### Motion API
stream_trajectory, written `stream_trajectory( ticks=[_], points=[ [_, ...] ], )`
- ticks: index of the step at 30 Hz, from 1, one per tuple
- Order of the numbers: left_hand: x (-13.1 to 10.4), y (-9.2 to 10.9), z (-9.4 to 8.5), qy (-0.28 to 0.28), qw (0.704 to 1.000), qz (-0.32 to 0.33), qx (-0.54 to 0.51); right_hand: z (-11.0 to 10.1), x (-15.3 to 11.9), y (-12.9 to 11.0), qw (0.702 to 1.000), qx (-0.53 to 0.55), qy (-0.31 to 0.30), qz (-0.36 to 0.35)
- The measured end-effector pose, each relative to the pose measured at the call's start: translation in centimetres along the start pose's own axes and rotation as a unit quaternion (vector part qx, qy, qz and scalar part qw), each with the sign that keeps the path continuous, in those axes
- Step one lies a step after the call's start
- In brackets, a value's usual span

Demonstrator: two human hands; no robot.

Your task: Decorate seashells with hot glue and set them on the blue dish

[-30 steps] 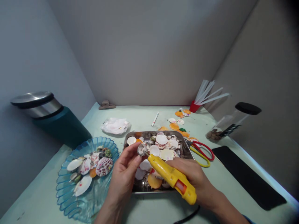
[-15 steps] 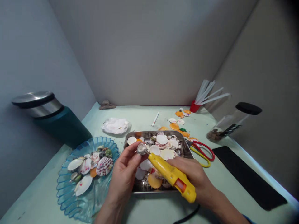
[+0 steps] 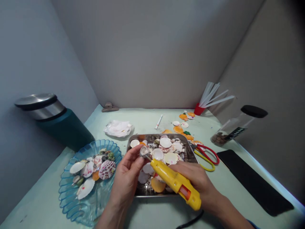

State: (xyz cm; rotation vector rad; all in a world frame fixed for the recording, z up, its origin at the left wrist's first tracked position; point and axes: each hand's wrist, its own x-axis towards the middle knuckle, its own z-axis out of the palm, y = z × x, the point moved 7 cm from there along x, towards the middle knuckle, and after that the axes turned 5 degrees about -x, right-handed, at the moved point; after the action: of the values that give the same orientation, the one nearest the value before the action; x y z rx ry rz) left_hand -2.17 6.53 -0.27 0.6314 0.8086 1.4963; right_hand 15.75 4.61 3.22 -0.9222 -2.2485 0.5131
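My left hand point(image 3: 130, 171) pinches a small grey-white shell point(image 3: 144, 151) between thumb and fingers. My right hand point(image 3: 195, 178) is wrapped round a yellow hot glue gun point(image 3: 175, 181), whose metal tip meets the shell or lies right beside it; I cannot tell which. Below both hands stands a metal tray point(image 3: 154, 196) heaped with white, striped and orange shells point(image 3: 158, 184), partly hidden by the hands. On the left, a blue scalloped plate point(image 3: 65, 203) bears more shells point(image 3: 107, 169).
A teal bottle point(image 3: 64, 127) stands behind the plate. Scissors point(image 3: 212, 156), a black slab point(image 3: 254, 181) and a clear jar point(image 3: 228, 130) are at right. Farther back lie a white packet point(image 3: 118, 128), a marker point(image 3: 159, 121), orange shells point(image 3: 178, 129) and a red cup point(image 3: 198, 109) of glue sticks.
The glue gun has tilted and shifted very slightly down at its nozzle and rear. The left hand and its shell have hardly moved.
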Motion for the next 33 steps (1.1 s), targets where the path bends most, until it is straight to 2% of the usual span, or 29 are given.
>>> stream_trajectory(
  ticks=[4,9,12,20,25,29,33],
  points=[
    [0.1,0.2,-0.2,0.015,1.0,0.005,-0.017,-0.7,0.3,-0.3,1.0,0.017,0.023,-0.01],
    [0.2,0.5,-0.3,0.017,0.999,0.002,-0.045,-1.9,0.3,-0.7,0.995,0.026,0.095,-0.03],
    [0.3,0.7,-0.4,0.021,0.998,-0.008,-0.057,-2.2,0.0,-0.4,0.993,0.019,0.118,-0.022],
    [0.3,0.8,-0.4,-0.003,0.998,-0.014,-0.062,-1.9,-0.3,0.2,0.992,0.0,0.128,0.008],
    [0.0,1.2,0.1,-0.034,0.998,-0.002,-0.059,-1.2,-0.9,1.8,0.991,-0.027,0.117,0.057],
    [-0.2,1.7,0.4,-0.047,0.997,0.014,-0.066,-1.4,-1.0,1.9,0.986,-0.059,0.148,0.045],
    [-0.5,2.0,0.7,-0.054,0.996,0.021,-0.062,-1.8,-0.7,0.6,0.984,-0.077,0.163,0.009]
  ],
)
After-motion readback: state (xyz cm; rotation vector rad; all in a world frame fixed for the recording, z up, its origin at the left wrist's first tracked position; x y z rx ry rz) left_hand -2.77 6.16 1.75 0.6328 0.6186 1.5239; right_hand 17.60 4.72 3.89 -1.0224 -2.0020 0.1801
